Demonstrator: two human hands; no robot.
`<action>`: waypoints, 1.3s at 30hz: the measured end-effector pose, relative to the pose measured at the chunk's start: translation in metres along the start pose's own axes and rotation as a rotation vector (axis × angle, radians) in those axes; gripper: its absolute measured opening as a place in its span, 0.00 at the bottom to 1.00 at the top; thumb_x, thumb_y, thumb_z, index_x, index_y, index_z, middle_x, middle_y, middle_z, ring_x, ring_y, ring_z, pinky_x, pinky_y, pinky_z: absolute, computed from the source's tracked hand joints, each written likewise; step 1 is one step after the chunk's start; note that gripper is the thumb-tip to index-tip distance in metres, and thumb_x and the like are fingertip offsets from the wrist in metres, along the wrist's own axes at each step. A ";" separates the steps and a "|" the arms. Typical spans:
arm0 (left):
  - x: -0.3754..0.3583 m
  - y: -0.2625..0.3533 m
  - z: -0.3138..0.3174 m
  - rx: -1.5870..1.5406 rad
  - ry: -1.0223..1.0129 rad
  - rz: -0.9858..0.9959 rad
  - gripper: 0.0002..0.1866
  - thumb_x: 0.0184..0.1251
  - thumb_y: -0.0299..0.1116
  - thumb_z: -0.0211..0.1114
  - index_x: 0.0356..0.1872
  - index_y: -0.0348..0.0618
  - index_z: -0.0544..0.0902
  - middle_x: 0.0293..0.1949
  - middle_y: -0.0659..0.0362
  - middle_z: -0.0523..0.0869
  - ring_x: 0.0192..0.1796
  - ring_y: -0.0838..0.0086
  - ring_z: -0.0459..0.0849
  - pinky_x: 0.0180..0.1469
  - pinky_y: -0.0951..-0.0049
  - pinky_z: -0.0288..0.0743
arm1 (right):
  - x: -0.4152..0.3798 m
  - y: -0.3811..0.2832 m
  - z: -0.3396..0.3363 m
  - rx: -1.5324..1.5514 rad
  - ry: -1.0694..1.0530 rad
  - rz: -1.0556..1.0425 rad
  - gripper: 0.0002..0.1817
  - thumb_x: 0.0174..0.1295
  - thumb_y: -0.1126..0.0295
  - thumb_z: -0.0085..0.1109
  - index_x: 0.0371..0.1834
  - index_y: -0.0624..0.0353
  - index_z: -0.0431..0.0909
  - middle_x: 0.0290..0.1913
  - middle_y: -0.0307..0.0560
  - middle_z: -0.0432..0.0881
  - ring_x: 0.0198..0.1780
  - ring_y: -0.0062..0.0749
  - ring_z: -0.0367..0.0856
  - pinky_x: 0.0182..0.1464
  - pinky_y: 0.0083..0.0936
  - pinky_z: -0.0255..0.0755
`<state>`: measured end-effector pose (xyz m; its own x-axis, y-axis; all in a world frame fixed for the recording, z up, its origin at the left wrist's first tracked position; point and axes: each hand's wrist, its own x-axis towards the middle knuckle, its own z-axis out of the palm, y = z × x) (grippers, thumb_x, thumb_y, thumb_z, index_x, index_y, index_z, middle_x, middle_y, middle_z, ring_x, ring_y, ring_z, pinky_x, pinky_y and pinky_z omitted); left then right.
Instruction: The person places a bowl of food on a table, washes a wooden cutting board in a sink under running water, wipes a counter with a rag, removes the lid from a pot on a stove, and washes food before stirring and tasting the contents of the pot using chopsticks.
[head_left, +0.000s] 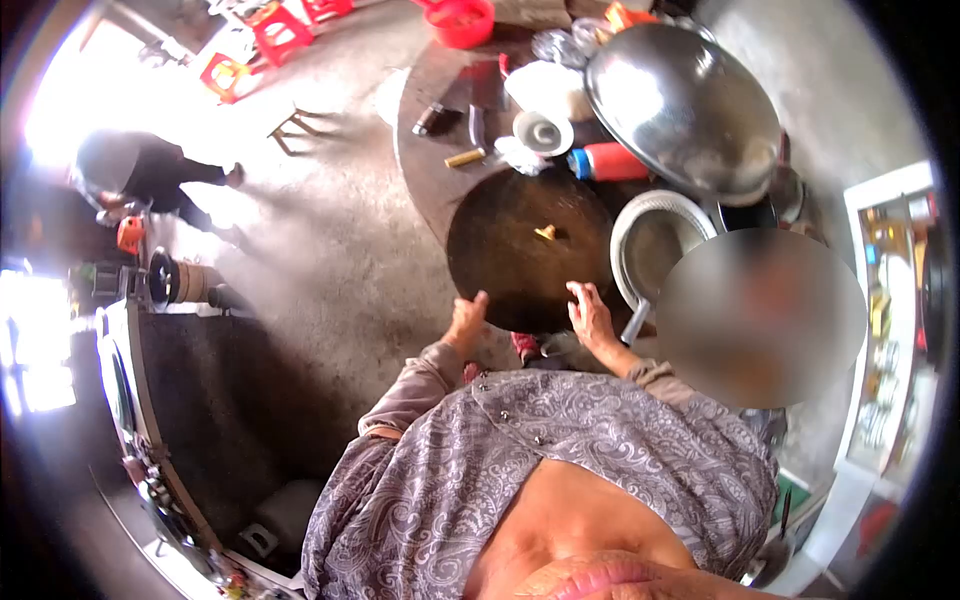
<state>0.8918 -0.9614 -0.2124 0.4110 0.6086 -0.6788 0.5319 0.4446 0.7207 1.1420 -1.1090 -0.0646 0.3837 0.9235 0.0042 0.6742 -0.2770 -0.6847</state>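
Minding the yellowish scrap (546, 232) on it, we are wanting the dark disc (510, 262) level on the near surface (430, 178); by its rim, left hand (466, 320) half-curled, hold unclear, right hand (593, 318) loosely open, seemingly empty.

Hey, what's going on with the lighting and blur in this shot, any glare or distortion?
Head view: upper-left background blown out white, and bright glare on the large metal bowl; same head view: fisheye bending with dark corners, and a smooth blurred patch at right hiding what's behind; also head view: left hand and right hand readable.
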 end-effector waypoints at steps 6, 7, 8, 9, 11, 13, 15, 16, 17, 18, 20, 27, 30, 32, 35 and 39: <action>-0.060 0.019 -0.077 -0.138 -0.420 0.052 0.17 0.64 0.43 0.61 0.46 0.43 0.74 0.39 0.57 0.82 0.40 0.63 0.83 0.41 0.58 0.79 | 0.027 -0.118 0.062 -0.086 -0.106 -0.125 0.19 0.56 0.77 0.55 0.52 0.55 0.69 0.46 0.52 0.73 0.47 0.50 0.77 0.46 0.38 0.75; -0.074 0.024 -0.136 -0.073 -0.418 0.080 0.15 0.63 0.41 0.61 0.44 0.43 0.75 0.39 0.57 0.81 0.40 0.63 0.83 0.41 0.59 0.79 | 0.041 -0.160 0.093 -0.083 -0.126 -0.160 0.19 0.56 0.77 0.55 0.52 0.55 0.70 0.45 0.52 0.73 0.46 0.49 0.77 0.46 0.38 0.75; -0.098 0.036 -0.178 -0.008 -0.415 0.107 0.13 0.61 0.39 0.61 0.42 0.42 0.76 0.38 0.57 0.81 0.40 0.63 0.82 0.41 0.61 0.79 | 0.045 -0.192 0.111 -0.079 -0.146 -0.194 0.18 0.56 0.78 0.55 0.51 0.56 0.70 0.44 0.51 0.74 0.46 0.48 0.78 0.45 0.37 0.75; -0.131 0.049 -0.193 0.054 -0.397 0.134 0.11 0.60 0.37 0.61 0.39 0.42 0.78 0.37 0.56 0.81 0.40 0.63 0.82 0.40 0.62 0.80 | 0.039 -0.208 0.109 -0.082 -0.170 -0.209 0.18 0.56 0.78 0.55 0.51 0.56 0.71 0.44 0.51 0.74 0.46 0.47 0.78 0.45 0.37 0.76; -0.187 0.053 -0.222 0.179 -0.343 0.176 0.08 0.58 0.34 0.61 0.35 0.42 0.80 0.36 0.56 0.81 0.40 0.62 0.82 0.40 0.65 0.80 | 0.020 -0.221 0.108 -0.071 -0.277 -0.176 0.18 0.57 0.74 0.56 0.52 0.55 0.70 0.46 0.52 0.73 0.49 0.52 0.76 0.48 0.40 0.74; -0.203 -0.037 -0.299 0.516 -0.174 0.561 0.08 0.58 0.30 0.58 0.36 0.42 0.82 0.37 0.57 0.82 0.40 0.65 0.83 0.40 0.68 0.80 | -0.002 -0.249 0.138 -0.123 -0.298 -0.149 0.18 0.57 0.71 0.57 0.52 0.55 0.70 0.47 0.54 0.73 0.49 0.54 0.76 0.48 0.42 0.74; -0.207 -0.141 -0.405 0.737 0.001 0.787 0.09 0.58 0.29 0.57 0.37 0.43 0.82 0.39 0.58 0.82 0.41 0.66 0.83 0.40 0.70 0.80 | -0.005 -0.305 0.184 -0.220 -0.310 -0.078 0.20 0.56 0.70 0.58 0.53 0.54 0.70 0.48 0.55 0.72 0.49 0.55 0.75 0.48 0.43 0.73; -0.236 -0.144 -0.466 0.693 0.058 0.570 0.12 0.60 0.34 0.57 0.42 0.42 0.82 0.39 0.53 0.84 0.42 0.63 0.84 0.43 0.67 0.79 | 0.004 -0.332 0.208 -0.269 -0.284 -0.091 0.21 0.56 0.71 0.58 0.54 0.54 0.69 0.49 0.56 0.71 0.49 0.55 0.75 0.48 0.44 0.73; -0.260 -0.157 -0.513 0.638 0.128 0.420 0.13 0.62 0.35 0.58 0.43 0.42 0.82 0.39 0.51 0.85 0.43 0.60 0.84 0.44 0.64 0.79 | 0.016 -0.353 0.227 -0.317 -0.256 -0.105 0.21 0.55 0.71 0.58 0.54 0.54 0.69 0.49 0.56 0.70 0.48 0.56 0.75 0.48 0.44 0.73; -0.286 -0.166 -0.560 0.574 0.200 0.273 0.14 0.63 0.37 0.58 0.44 0.41 0.82 0.39 0.48 0.86 0.44 0.57 0.84 0.46 0.62 0.78 | 0.016 -0.368 0.243 -0.331 -0.226 -0.095 0.22 0.54 0.72 0.58 0.54 0.54 0.69 0.48 0.56 0.70 0.49 0.55 0.74 0.48 0.44 0.72; -0.330 -0.199 -0.630 0.399 0.303 0.113 0.14 0.62 0.38 0.59 0.42 0.41 0.82 0.40 0.47 0.85 0.46 0.53 0.83 0.48 0.60 0.77 | 0.019 -0.418 0.265 -0.372 -0.136 -0.084 0.22 0.53 0.75 0.58 0.54 0.53 0.69 0.48 0.56 0.70 0.49 0.54 0.73 0.49 0.43 0.71; -0.416 -0.278 -0.824 0.312 0.365 -0.032 0.16 0.61 0.39 0.60 0.46 0.40 0.82 0.38 0.47 0.86 0.42 0.55 0.85 0.47 0.61 0.78 | 0.026 -0.537 0.421 -0.288 -0.288 -0.059 0.12 0.56 0.73 0.55 0.44 0.53 0.72 0.40 0.53 0.75 0.43 0.51 0.76 0.44 0.43 0.72; -0.431 -0.255 -0.889 0.166 0.351 -0.076 0.16 0.62 0.39 0.58 0.44 0.40 0.82 0.37 0.47 0.86 0.41 0.54 0.85 0.44 0.60 0.78 | 0.060 -0.581 0.483 -0.276 -0.431 -0.128 0.12 0.54 0.72 0.54 0.42 0.54 0.74 0.31 0.55 0.79 0.37 0.52 0.79 0.41 0.43 0.72; -0.454 -0.249 -0.947 0.345 0.382 0.117 0.14 0.61 0.37 0.60 0.42 0.39 0.82 0.38 0.46 0.86 0.43 0.52 0.84 0.46 0.59 0.78 | 0.075 -0.642 0.511 -0.247 -0.534 -0.192 0.10 0.57 0.71 0.53 0.43 0.54 0.74 0.26 0.51 0.78 0.29 0.43 0.81 0.31 0.36 0.74; -0.497 -0.299 -0.946 0.255 0.422 0.124 0.14 0.61 0.37 0.60 0.43 0.39 0.82 0.41 0.46 0.85 0.46 0.52 0.83 0.48 0.59 0.78 | 0.059 -0.668 0.554 -0.247 -0.643 -0.210 0.10 0.58 0.71 0.53 0.44 0.55 0.74 0.26 0.50 0.78 0.28 0.40 0.80 0.29 0.34 0.74; -0.561 -0.402 -0.921 0.117 0.515 0.007 0.17 0.61 0.37 0.58 0.47 0.40 0.82 0.44 0.46 0.85 0.50 0.54 0.82 0.53 0.60 0.75 | 0.024 -0.665 0.599 -0.237 -0.719 -0.104 0.10 0.59 0.70 0.52 0.44 0.55 0.74 0.25 0.49 0.78 0.26 0.37 0.80 0.26 0.31 0.73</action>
<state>-0.2343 -0.8768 0.0085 0.0130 0.8684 -0.4956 0.6214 0.3813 0.6844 0.3251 -0.7432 -0.0455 -0.1401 0.8709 -0.4710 0.8329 -0.1535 -0.5317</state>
